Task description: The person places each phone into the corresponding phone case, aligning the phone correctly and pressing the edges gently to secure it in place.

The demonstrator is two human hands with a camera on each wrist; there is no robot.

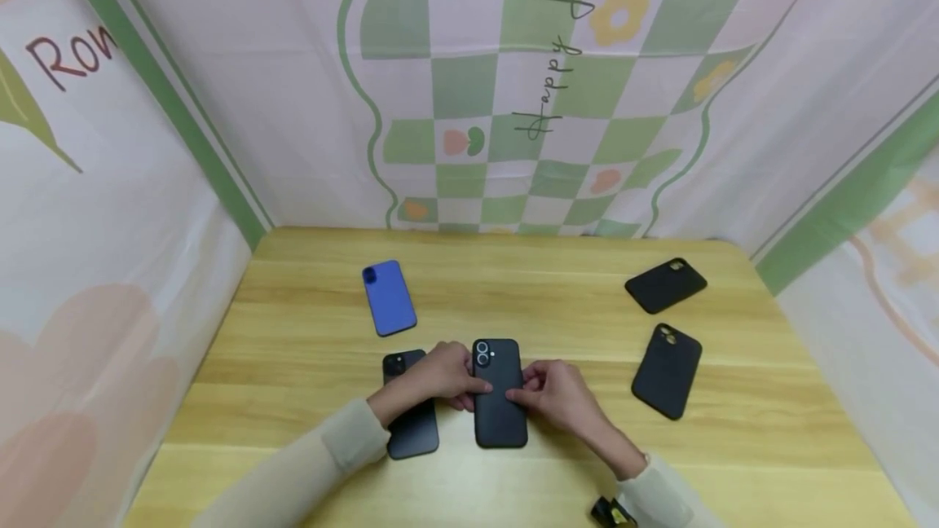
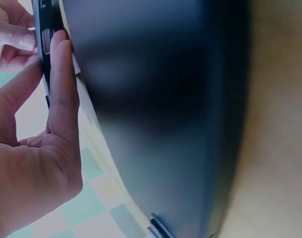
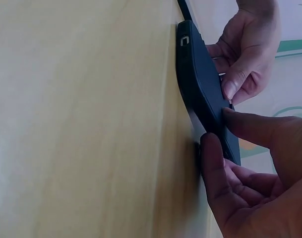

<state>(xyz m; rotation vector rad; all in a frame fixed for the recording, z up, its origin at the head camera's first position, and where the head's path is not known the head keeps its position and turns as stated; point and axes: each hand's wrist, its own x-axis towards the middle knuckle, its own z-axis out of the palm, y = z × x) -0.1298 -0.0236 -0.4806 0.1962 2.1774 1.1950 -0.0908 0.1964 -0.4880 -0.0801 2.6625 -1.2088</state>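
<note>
Over the middle of the table, both hands hold a black phone [image 1: 500, 422] that looks cased, its back and two ringed lenses facing up. My left hand [image 1: 445, 371] pinches its left edge, thumb on the back. On the opposite edge, my right hand [image 1: 561, 393] pinches with its thumb on top and fingers beneath, as the right wrist view shows. A port cutout appears on the near end of the phone [image 3: 203, 74] there. Beneath my left forearm lies a second dark phone [image 1: 414, 434], partly covered; it fills much of the left wrist view, blurred.
A blue phone [image 1: 390, 300] lies farther back on the left. Two black phone cases [image 1: 667, 373] lie on the right, one behind the other. By the right cuff sits a small black and yellow object [image 1: 612, 513]. Printed cloth [image 1: 469, 88] borders the table's back and sides.
</note>
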